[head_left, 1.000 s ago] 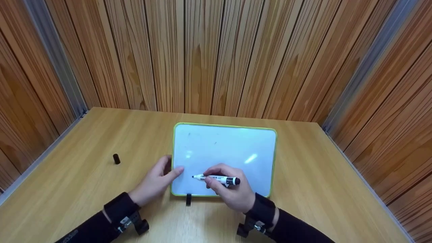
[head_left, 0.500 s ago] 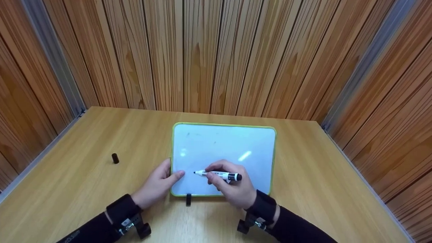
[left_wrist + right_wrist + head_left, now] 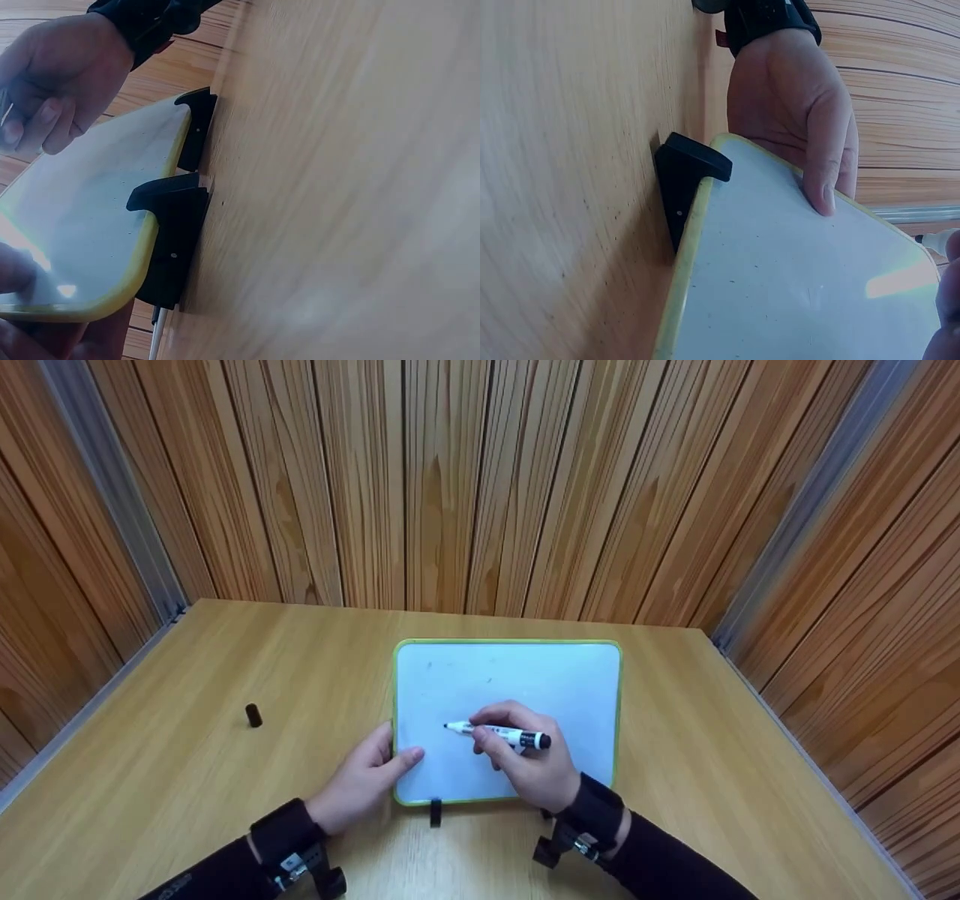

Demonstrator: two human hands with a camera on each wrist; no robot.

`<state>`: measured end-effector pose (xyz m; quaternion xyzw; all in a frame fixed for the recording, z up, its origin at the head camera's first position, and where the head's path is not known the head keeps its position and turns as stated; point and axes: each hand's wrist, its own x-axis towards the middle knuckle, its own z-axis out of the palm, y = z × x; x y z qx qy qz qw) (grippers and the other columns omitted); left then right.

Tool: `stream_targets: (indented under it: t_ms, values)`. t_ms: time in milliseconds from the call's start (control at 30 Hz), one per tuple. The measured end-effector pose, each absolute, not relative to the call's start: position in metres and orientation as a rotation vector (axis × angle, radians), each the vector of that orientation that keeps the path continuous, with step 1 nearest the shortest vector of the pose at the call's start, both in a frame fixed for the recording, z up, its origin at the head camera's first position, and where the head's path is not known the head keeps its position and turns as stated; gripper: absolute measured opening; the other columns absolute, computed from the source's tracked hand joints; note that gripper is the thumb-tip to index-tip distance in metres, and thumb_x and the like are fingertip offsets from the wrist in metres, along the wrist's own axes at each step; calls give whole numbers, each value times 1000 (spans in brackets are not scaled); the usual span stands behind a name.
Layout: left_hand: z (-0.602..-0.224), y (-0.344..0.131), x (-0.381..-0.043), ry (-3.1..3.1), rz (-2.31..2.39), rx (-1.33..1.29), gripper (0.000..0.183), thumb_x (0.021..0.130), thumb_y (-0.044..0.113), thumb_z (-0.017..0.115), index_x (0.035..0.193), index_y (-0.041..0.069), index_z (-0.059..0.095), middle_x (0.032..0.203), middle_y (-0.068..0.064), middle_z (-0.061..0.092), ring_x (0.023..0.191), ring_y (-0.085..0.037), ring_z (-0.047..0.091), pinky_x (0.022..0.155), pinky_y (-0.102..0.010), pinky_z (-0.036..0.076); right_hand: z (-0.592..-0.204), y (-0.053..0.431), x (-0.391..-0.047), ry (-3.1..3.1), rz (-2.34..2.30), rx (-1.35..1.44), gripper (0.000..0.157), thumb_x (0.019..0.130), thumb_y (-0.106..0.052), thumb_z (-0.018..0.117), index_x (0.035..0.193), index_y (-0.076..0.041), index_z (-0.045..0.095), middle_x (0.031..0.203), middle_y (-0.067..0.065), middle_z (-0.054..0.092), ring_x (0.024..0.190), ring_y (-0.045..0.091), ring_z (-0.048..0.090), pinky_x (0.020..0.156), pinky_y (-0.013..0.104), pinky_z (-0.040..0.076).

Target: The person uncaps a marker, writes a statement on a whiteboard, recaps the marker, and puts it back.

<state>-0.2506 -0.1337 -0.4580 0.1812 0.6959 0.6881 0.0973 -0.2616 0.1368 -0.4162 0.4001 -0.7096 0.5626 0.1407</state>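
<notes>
A small whiteboard [image 3: 540, 682] with a yellow-green frame leans in black stand feet [image 3: 176, 240] on the table. My left hand [image 3: 358, 784] grips its left edge, with the thumb [image 3: 823, 176] on the white face and the fingers behind, mostly hidden. Over the board's middle, my right hand [image 3: 534, 761] pinches a white and black marker [image 3: 510, 736] like a pen. Its bare dark tip points left, close over the board's face. A few faint marks show on the board's upper left.
A black marker cap [image 3: 253, 715] lies on the wooden table [image 3: 315, 660], left of the board. Wood-panelled walls [image 3: 442, 487] stand behind and at both sides. A black camera strap [image 3: 592, 810] circles each wrist.
The whiteboard has shifted slightly right and tilted, and its glare has gone from the head view. My right hand has moved the marker up and a little right; my left hand keeps its grip.
</notes>
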Motion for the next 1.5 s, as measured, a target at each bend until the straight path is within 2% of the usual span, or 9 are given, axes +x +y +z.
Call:
stream_targets:
  t_ms: [200, 467, 767, 900, 1100, 1300, 1500]
  values:
    - [-456, -126, -251, 2003, 2033, 556, 64, 119, 24, 57, 171, -1, 29, 166, -23, 52, 145, -34, 61, 113, -42, 56, -413, 140, -267, -1979, 1596, 1182, 20, 104, 11, 66, 116, -1, 76, 87, 12, 76, 62, 24, 64, 54, 28, 56]
    - [-457, -115, -252, 1983, 2029, 585, 61, 119, 23, 57, 169, -1, 33, 165, -23, 54, 144, -35, 62, 114, -44, 56, -407, 141, -271, -1975, 1581, 1159, 20, 104, 8, 67, 118, -2, 77, 88, 12, 77, 67, 22, 66, 57, 28, 56]
    - [-459, -114, -249, 1976, 2008, 563, 64, 120, 29, 55, 172, 3, 29, 170, -20, 48, 151, -33, 56, 119, -45, 51, -404, 135, -281, -1940, 1568, 1243, 23, 103, 11, 66, 121, 1, 76, 96, 13, 80, 73, 34, 71, 65, 29, 61]
    - [-460, -115, -249, 1971, 2019, 570, 62, 120, 26, 53, 171, 0, 29, 170, -21, 48, 151, -33, 55, 120, -46, 51, -404, 133, -281, -1947, 1540, 1259, 22, 103, 11, 68, 120, 1, 77, 97, 12, 81, 72, 34, 72, 66, 27, 62]
    - [-462, -114, -248, 1941, 2056, 625, 58, 120, 14, 49, 169, -7, 28, 169, -28, 46, 152, -40, 53, 121, -49, 49, -407, 131, -281, -1938, 1509, 1253, 24, 102, 11, 70, 123, 3, 78, 98, 11, 82, 71, 28, 73, 66, 26, 62]
    - [-461, -117, -248, 1938, 2029, 642, 61, 120, 14, 45, 173, -4, 20, 174, -26, 40, 156, -39, 47, 124, -50, 46, -409, 130, -283, -1947, 1457, 1260, 24, 102, 10, 71, 124, 2, 79, 97, 9, 81, 74, 16, 72, 66, 27, 61]
    - [-462, -119, -250, 1939, 2014, 666, 63, 120, 13, 45, 175, -2, 17, 174, -24, 40, 156, -38, 48, 124, -48, 46, -408, 129, -283, -1981, 1428, 1255, 24, 104, 7, 71, 126, 0, 78, 102, 6, 81, 77, 19, 74, 69, 28, 63]
